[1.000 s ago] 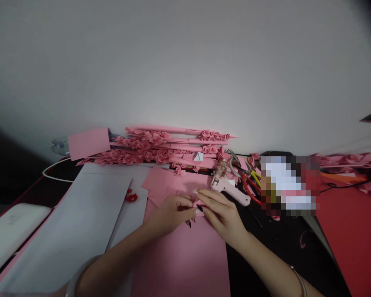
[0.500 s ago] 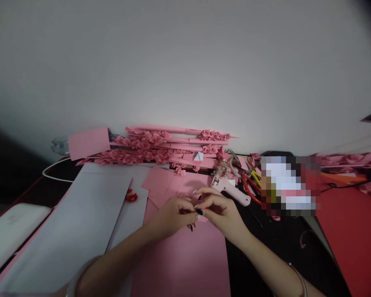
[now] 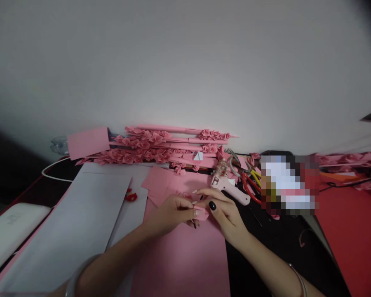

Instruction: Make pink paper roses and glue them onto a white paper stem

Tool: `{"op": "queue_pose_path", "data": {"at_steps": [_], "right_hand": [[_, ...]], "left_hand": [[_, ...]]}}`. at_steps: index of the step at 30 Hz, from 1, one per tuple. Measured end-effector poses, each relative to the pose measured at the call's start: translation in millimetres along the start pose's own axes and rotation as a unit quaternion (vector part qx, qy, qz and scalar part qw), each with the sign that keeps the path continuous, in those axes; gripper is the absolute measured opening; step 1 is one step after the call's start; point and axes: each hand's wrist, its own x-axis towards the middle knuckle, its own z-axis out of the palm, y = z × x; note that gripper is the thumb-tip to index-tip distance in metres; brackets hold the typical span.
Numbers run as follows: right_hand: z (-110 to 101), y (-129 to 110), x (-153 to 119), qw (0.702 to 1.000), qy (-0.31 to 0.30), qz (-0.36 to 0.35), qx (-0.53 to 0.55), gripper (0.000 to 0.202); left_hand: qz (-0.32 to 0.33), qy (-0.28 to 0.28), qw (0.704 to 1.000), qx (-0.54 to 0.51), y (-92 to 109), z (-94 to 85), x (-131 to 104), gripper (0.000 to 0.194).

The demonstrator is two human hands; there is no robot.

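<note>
Head view, objects given from left to right. At the far left lies a flat white rectangular case with rounded corners, beside large white paper sheets layered over pink ones. Near their right edge is a small red scrap, its material unclear; behind it, along the wall, lie long pink paper stems covered in folded blossoms. At centre, the left hand pinches a small folded pink paper piece between thumb and fingers, above a large smooth pink paper sheet. The right hand is unclenched, its thumb standing apart from the piece and its index finger reaching along the upper edge; whether that finger presses cannot be told. Judged by its look, the piece is very light, thin and pliant, holding a crease but easily crushed; it is best taken lightly by a folded edge, with fingertips only. Just beyond the right hand lie a pale pink glue gun and metal pliers with red handles. Farther right, the black counter shows, bordered by a broad red sheet.
</note>
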Motion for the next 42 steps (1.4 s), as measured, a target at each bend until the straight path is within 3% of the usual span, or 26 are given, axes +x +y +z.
{"op": "queue_pose_path", "data": {"at_steps": [12, 15, 19, 21, 26, 32, 37, 42], "right_hand": [[-1.0, 3.2, -1.4, 1.000, -0.023, -0.002, -0.002, 0.045], [0.4, 4.0, -1.1, 1.000, -0.016, 0.012, 0.007, 0.044], [5.2, 7.1, -2.1, 0.997, 0.039, 0.064, -0.013, 0.024], [7.2, 8.9, -2.6, 0.995, 0.025, 0.083, -0.040, 0.018], [7.2, 9.2, -1.5, 0.993, -0.045, 0.079, -0.074, 0.028], [8.0, 6.8, -1.3, 0.995, -0.049, 0.062, -0.058, 0.029], [9.3, 9.6, -3.7, 0.995, 0.008, 0.096, -0.037, 0.034], [6.1, 9.9, -2.4, 0.985, 0.132, 0.110, 0.015, 0.025]], "left_hand": [[-0.036, -0.002, 0.999, -0.026, 1.3, -3.9, 1.9, 0.025], [-0.017, 0.000, 1.000, -0.024, -0.4, -3.2, 1.9, 0.025], [0.032, 0.021, 0.999, 0.005, -4.1, -0.1, 1.9, 0.025], [0.047, 0.022, 0.999, 0.013, -5.3, 2.2, 1.2, 0.022], [0.046, 0.001, 0.999, 0.021, -5.9, 6.1, -1.8, 0.021], [0.046, -0.006, 0.999, 0.014, -4.4, 7.3, -2.9, 0.021], [0.049, 0.007, 0.998, 0.026, -4.9, 5.3, -1.3, 0.025], [0.060, 0.099, 0.993, 0.024, -5.1, 2.7, 0.3, 0.023]]}}
